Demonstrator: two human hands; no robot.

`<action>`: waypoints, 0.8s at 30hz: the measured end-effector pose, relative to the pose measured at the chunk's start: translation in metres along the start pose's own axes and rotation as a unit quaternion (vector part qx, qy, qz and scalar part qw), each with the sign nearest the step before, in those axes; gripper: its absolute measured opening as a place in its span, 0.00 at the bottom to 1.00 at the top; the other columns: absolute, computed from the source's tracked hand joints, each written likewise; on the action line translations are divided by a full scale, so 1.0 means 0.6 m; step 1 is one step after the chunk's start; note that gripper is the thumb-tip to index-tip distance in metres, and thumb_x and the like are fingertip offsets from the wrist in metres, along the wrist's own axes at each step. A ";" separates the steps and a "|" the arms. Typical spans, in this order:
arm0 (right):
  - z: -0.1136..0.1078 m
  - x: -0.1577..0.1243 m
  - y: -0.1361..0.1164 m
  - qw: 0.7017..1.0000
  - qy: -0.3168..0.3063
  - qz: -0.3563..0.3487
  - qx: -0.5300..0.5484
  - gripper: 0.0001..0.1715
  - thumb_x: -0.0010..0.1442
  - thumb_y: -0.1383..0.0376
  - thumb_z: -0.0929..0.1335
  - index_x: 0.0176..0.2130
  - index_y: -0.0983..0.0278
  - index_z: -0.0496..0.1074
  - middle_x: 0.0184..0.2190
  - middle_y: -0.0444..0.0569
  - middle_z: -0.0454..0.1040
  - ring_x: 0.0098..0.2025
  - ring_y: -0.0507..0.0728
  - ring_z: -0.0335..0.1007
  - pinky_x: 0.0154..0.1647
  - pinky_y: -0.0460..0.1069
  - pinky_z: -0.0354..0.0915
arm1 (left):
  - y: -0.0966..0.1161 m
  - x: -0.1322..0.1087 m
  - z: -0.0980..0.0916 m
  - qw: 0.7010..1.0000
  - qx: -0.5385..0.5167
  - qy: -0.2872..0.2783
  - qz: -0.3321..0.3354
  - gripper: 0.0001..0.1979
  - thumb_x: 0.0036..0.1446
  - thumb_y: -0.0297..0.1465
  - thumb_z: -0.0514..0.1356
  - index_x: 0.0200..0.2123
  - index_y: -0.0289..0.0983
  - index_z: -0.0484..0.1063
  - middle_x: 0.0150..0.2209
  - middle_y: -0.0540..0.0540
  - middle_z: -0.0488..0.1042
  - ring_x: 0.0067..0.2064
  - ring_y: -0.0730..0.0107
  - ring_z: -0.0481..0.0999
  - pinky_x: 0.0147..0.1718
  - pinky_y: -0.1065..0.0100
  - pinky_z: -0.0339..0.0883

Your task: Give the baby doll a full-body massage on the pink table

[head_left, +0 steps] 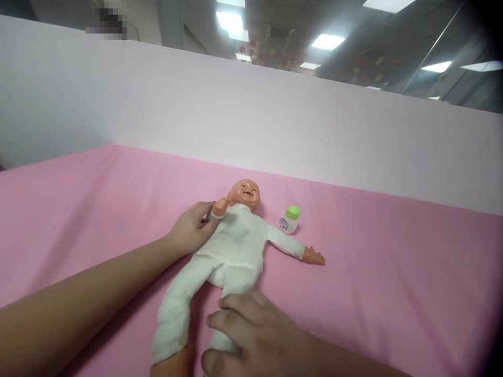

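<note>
Nearest the head camera, the right hand (259, 335) lies over one leg of a doll (241, 243), its fingers (236, 322) spread and loosely bent across the white fabric; whether they grip cannot be told. Farther off, the left hand (192, 228) touches the doll's left-side arm near the cuff, its fingertips partly hidden behind that arm, so their closure cannot be told either. Between the two hands the doll lies face up on the pink-covered desk (373, 293), head at the far end, its other arm stretched to the right. Just beyond that arm sits a small bottle (290, 220) with a green cap. A pale partition (255, 115) borders the far side, under lit ceiling panels (328, 41).
</note>
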State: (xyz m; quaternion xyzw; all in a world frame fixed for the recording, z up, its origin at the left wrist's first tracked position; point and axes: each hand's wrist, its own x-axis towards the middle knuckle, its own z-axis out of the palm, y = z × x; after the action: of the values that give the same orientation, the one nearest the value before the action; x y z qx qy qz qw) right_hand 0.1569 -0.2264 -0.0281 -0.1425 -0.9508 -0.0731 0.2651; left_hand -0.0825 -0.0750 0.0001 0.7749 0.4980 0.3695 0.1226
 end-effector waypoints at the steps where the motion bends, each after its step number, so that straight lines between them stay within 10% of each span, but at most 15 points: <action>1: -0.002 0.001 0.000 1.000 0.008 -0.007 0.001 0.09 0.68 0.55 0.70 0.44 0.57 0.74 0.52 0.46 0.75 0.56 0.61 0.67 0.53 0.56 0.69 | 0.000 -0.001 -0.002 0.999 0.024 -0.005 0.025 0.22 0.66 0.39 0.57 0.62 0.45 0.70 0.56 0.44 0.75 0.55 0.55 0.75 0.51 0.60 0.71; 7: -0.043 0.010 0.004 1.000 0.016 0.002 0.011 0.07 0.69 0.62 0.69 0.37 0.60 0.73 0.45 0.43 0.76 0.51 0.55 0.69 0.52 0.52 0.67 | 0.000 -0.004 -0.005 0.989 0.116 -0.026 0.088 0.25 0.66 0.34 0.55 0.65 0.43 0.67 0.59 0.43 0.72 0.58 0.56 0.73 0.58 0.56 0.67; 13: -0.035 0.009 0.004 1.000 -0.014 -0.022 0.005 0.17 0.69 0.53 0.69 0.56 0.51 0.72 0.57 0.43 0.73 0.59 0.61 0.65 0.59 0.58 0.65 | 0.005 -0.002 -0.004 0.992 0.101 -0.039 0.071 0.25 0.66 0.34 0.55 0.65 0.45 0.67 0.59 0.44 0.73 0.58 0.54 0.74 0.58 0.58 0.67; 19: 0.013 -0.011 -0.003 0.997 -0.055 -0.038 0.032 0.09 0.71 0.54 0.67 0.43 0.54 0.75 0.32 0.42 0.70 0.40 0.54 0.67 0.52 0.55 0.67 | 0.007 0.000 -0.003 0.994 0.087 -0.043 0.058 0.24 0.66 0.36 0.55 0.64 0.46 0.68 0.59 0.44 0.74 0.58 0.52 0.74 0.58 0.57 0.66; 24: -0.011 0.002 -0.007 0.996 -0.028 -0.064 0.058 0.11 0.73 0.60 0.66 0.37 0.57 0.74 0.30 0.39 0.72 0.34 0.50 0.67 0.49 0.48 0.69 | 0.006 -0.002 -0.004 0.991 0.103 -0.042 0.074 0.25 0.66 0.35 0.54 0.65 0.45 0.68 0.59 0.43 0.73 0.57 0.52 0.74 0.58 0.56 0.66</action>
State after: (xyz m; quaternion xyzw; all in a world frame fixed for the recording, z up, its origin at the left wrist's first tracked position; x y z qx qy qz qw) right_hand 0.1579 -0.2316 -0.0221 -0.0675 -0.9677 -0.0302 0.2409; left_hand -0.0824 -0.0783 0.0032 0.8330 0.4688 0.2917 0.0349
